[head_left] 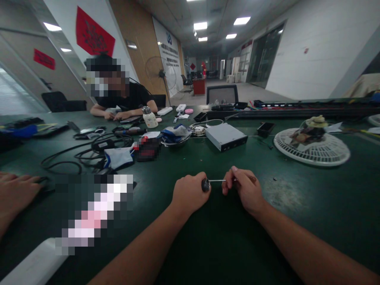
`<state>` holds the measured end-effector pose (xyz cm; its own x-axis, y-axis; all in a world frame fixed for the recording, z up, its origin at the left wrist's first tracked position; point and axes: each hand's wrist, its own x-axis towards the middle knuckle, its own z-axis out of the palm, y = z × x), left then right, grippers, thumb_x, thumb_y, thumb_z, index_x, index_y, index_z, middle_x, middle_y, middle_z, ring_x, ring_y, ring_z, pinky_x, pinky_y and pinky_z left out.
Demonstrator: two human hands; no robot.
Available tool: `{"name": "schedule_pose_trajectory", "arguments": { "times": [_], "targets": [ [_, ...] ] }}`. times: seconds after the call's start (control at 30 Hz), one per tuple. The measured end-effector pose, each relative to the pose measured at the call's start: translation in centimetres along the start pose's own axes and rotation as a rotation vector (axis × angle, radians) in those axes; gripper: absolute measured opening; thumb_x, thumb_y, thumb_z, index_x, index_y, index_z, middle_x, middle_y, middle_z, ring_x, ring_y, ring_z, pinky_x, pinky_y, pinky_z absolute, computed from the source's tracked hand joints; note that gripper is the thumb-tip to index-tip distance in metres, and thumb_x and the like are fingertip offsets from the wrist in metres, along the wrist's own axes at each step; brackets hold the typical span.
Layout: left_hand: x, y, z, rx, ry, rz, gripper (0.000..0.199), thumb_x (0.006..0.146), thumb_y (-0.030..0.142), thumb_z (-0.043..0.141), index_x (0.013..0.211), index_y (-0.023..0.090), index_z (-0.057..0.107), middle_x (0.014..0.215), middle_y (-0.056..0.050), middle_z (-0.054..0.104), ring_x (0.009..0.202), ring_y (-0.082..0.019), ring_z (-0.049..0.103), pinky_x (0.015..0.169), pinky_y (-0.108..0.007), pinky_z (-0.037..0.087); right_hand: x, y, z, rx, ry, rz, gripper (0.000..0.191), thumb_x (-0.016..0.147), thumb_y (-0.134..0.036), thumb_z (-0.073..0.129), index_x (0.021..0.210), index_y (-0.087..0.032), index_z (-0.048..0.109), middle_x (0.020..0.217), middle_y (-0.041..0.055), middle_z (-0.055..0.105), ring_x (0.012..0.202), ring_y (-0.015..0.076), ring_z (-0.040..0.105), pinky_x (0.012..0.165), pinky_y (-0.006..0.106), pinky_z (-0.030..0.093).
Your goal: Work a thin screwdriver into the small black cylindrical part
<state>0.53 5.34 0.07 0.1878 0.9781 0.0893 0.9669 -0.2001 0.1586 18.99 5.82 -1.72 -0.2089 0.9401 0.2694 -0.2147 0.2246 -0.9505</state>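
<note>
My left hand (190, 194) clenches the dark handle of a screwdriver (205, 184), held over the green bench (285, 225) in front of me. Its thin steel shaft points right, nearly level across my body, and my right hand (245, 190) pinches its far end between curled fingers (234, 174).

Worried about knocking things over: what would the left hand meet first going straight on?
The left hand, going straight on, would probably meet the flat grey metal box first, though depth is hard to judge.
</note>
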Motion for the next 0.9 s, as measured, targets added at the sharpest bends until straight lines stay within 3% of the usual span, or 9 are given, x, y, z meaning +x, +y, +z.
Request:
{"name": "schedule_pose_trajectory", "arguments": {
  "times": [0.17, 0.4, 0.53, 0.73, 0.9],
  "targets": [
    [-0.07, 0.12, 0.01, 0.032, 0.002, -0.007, 0.025, 0.093, 0.043, 0.049, 0.092, 0.027, 0.068, 0.076, -0.003, 0.070, 0.072, -0.022, 0.068, 0.063, -0.031, 0.043, -0.11, -0.39, 0.19, -0.073, -0.100, 0.024, 0.055, 0.101, -0.049, 0.047, 0.057, -0.019, 0.062, 0.052, 0.0036, 0.064, 0.052, 0.0173, 0.061, 0.060, 0.031, 0.048],
    [-0.05, 0.08, -0.10, 0.017, -0.019, 0.012, 0.026, 0.093, 0.045, 0.048, 0.092, 0.027, 0.067, 0.076, -0.003, 0.070, 0.071, -0.022, 0.067, 0.062, -0.031, 0.043, -0.14, -0.04, 0.34, -0.126, -0.033, 0.004, 0.056, 0.101, -0.050, 0.047, 0.055, -0.020, 0.059, 0.050, 0.0024, 0.062, 0.049, 0.0168, 0.059, 0.057, 0.030, 0.047],
    [-0.01, -0.05, -0.05, -0.013, -0.010, -0.007, 0.025, 0.093, 0.044, 0.049, 0.090, 0.026, 0.065, 0.075, -0.003, 0.069, 0.068, -0.021, 0.065, 0.062, -0.030, 0.042, -0.20, -0.06, 0.25, -0.152, -0.030, -0.029, 0.055, 0.102, -0.048, 0.046, 0.058, -0.020, 0.063, 0.055, 0.0029, 0.065, 0.055, 0.0173, 0.061, 0.063, 0.031, 0.047],
    [-0.01, -0.33, 0.15, -0.046, 0.022, -0.017, 0.018, 0.090, 0.040, 0.053, 0.090, 0.027, 0.066, 0.077, -0.002, 0.070, 0.069, -0.020, 0.066, 0.060, -0.029, 0.039, -0.19, -0.41, 0.23, -0.144, -0.138, -0.078, 0.049, 0.104, -0.042, 0.045, 0.069, -0.019, 0.071, 0.067, 0.0045, 0.070, 0.069, 0.0197, 0.064, 0.070, 0.032, 0.046],
    [-0.05, -0.27, 0.28, -0.021, 0.040, -0.007, 0.025, 0.092, 0.044, 0.049, 0.088, 0.026, 0.066, 0.075, -0.003, 0.070, 0.068, -0.022, 0.066, 0.059, -0.030, 0.039, -0.21, -0.16, 0.02, -0.048, -0.185, -0.062, 0.051, 0.104, -0.039, 0.044, 0.066, -0.019, 0.070, 0.060, 0.0038, 0.067, 0.065, 0.0199, 0.063, 0.074, 0.034, 0.046]
  ]
}}
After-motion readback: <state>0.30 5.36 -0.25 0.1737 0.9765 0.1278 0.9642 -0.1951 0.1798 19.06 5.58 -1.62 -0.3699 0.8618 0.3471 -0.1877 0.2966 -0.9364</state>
